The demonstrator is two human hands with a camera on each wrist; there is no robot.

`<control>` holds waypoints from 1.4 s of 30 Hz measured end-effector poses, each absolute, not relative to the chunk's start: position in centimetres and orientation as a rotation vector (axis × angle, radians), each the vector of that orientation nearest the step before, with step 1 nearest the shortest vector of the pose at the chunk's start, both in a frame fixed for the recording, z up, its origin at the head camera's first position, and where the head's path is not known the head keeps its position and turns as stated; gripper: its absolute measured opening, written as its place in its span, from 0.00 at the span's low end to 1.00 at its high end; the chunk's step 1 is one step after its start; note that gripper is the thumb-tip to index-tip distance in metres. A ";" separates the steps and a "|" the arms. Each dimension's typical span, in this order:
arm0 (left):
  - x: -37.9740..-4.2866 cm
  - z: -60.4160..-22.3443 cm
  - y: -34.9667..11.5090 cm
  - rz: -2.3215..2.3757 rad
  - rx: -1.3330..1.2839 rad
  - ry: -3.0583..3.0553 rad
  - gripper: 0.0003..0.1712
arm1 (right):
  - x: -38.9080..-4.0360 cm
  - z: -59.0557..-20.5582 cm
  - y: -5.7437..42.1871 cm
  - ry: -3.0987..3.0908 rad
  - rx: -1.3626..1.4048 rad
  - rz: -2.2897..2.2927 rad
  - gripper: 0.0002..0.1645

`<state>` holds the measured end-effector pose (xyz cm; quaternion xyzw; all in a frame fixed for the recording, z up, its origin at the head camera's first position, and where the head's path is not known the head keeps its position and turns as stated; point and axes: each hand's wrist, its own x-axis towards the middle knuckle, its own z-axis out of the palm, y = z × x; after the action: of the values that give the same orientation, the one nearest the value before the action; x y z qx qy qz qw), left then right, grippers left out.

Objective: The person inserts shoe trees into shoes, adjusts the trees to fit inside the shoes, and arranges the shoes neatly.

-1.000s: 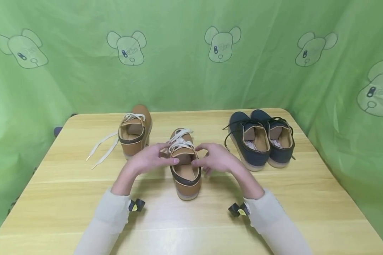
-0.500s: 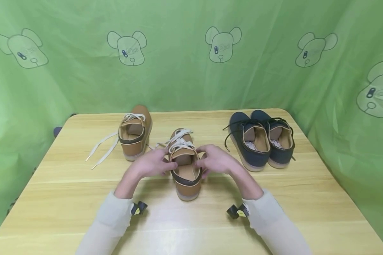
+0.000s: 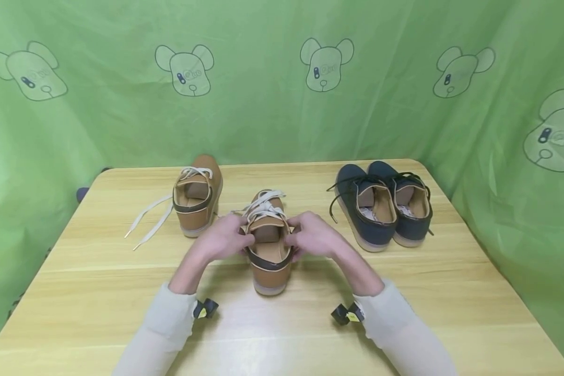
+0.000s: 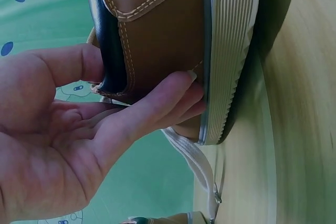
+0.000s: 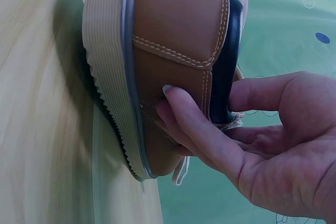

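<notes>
A brown lace-up shoe (image 3: 270, 277) with a dark padded collar and white laces (image 3: 267, 208) is in the middle of the table, heel towards me. My left hand (image 3: 223, 239) grips its left side, thumb inside the opening and fingers against the outer wall. On the opposite side my right hand (image 3: 316, 235) holds it the same way. Both wrist views show the ribbed pale sole (image 4: 233, 35) close over the wood, with a shadow beside it. The toe is partly hidden behind the laces in the head view.
Another brown shoe (image 3: 195, 219) stands back left, its loose white laces trailing left over the table (image 3: 122, 313). Two dark blue shoes (image 3: 376, 235) with black laces stand side by side at the right. A green curtain (image 3: 258, 125) hangs behind the table.
Both hands have closed in on the sides of the middle shoe, the left one moving slightly down. The shoe's heel has shifted a little to the left.
</notes>
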<state>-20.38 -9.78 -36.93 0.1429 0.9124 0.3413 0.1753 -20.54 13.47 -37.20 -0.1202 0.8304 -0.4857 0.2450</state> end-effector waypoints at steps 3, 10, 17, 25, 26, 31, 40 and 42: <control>-20.4 -36.9 -10.0 0.976 0.406 2.592 0.12 | -20.5 -37.1 13.3 2.271 -0.326 -1.329 0.24; -20.4 -36.8 -10.7 1.040 0.379 2.589 0.19 | -20.6 -36.9 12.9 2.315 -0.314 -1.317 0.33; -20.5 -36.3 -11.9 1.209 0.343 2.528 0.23 | -20.7 -35.8 11.7 2.347 -0.329 -1.323 0.35; -21.0 -33.9 -14.1 1.395 0.269 2.474 0.28 | -21.6 -33.1 9.8 2.353 -0.349 -1.364 0.36; -21.0 -33.5 -14.4 1.405 0.260 2.486 0.26 | -21.8 -32.6 9.5 2.361 -0.351 -1.366 0.36; -21.4 -31.0 -15.8 1.438 0.238 2.544 0.24 | -22.4 -30.0 7.9 2.417 -0.410 -1.353 0.36; -21.9 -25.8 -19.2 1.533 0.043 2.569 0.36 | -23.7 -25.7 4.1 2.444 -0.469 -1.455 0.41; -21.9 -24.8 -20.1 1.527 0.011 2.599 0.36 | -23.8 -25.0 3.2 2.431 -0.469 -1.476 0.43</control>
<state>-21.90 -20.08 -24.76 0.0037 0.8604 0.5056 0.0637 -23.85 3.18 -24.96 -0.1612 0.8363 -0.5079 0.1293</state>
